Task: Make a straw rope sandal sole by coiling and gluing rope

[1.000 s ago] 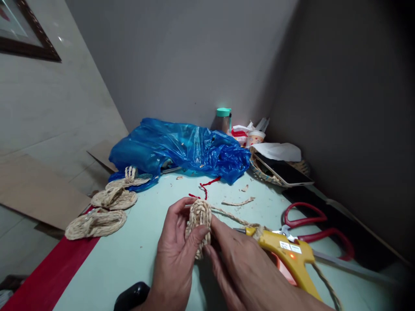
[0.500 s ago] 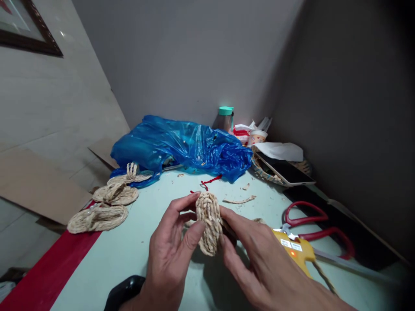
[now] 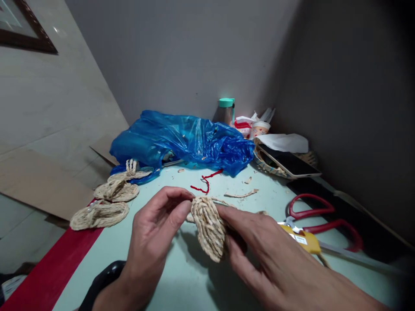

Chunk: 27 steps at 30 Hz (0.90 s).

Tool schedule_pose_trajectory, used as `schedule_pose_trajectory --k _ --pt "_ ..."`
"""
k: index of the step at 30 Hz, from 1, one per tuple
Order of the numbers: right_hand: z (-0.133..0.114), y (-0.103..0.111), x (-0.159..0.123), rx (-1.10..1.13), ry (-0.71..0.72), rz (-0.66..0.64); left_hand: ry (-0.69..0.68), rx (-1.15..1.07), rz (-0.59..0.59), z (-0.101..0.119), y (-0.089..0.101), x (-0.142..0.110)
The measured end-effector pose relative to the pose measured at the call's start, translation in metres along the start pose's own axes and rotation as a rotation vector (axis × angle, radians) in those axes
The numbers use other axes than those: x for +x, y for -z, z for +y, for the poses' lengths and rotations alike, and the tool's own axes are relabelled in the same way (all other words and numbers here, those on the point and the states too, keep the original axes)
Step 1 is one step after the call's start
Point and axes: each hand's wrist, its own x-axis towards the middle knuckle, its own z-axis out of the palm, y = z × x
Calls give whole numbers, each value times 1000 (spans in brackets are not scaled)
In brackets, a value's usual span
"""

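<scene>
A small braided straw slipper (image 3: pixel 209 229) is held up over the pale green table, its woven sole facing me and its lower end tilted to the right. My right hand (image 3: pixel 262 246) grips its right side, with the fingertips partly hidden behind the sole. At the upper left edge, the thumb and forefinger of my left hand (image 3: pixel 155 233) are pinched together on the slipper. Beyond the hands lies a twisted red string (image 3: pixel 207 183). To the right are a yellow glue gun (image 3: pixel 309 242), partly covered by my right hand, and red-handled scissors (image 3: pixel 313 211).
Several finished straw slippers (image 3: pixel 100 216) lie along the left edge by a red strip (image 3: pixel 55 268). A blue plastic bag (image 3: pixel 181 138) spreads across the back. At back right are a bottle (image 3: pixel 226 112), a paper cup (image 3: pixel 260 129) and a phone (image 3: pixel 288 162) on a basket.
The slipper has tilted, its lower end swinging right. My left hand has shifted left, its thumb moving off the sole's face to the upper edge. More red string shows.
</scene>
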Motion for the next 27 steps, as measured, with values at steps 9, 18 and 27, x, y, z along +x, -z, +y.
schedule_pose_trajectory --k 9,18,27 --pt "5 0 -3 -64 0 -32 179 114 -116 4 5 3" --pt "10 -7 1 -94 -26 -150 88 345 -411 1 12 10" --pt "12 -6 0 -174 22 -128 14 449 -539 0 10 16"
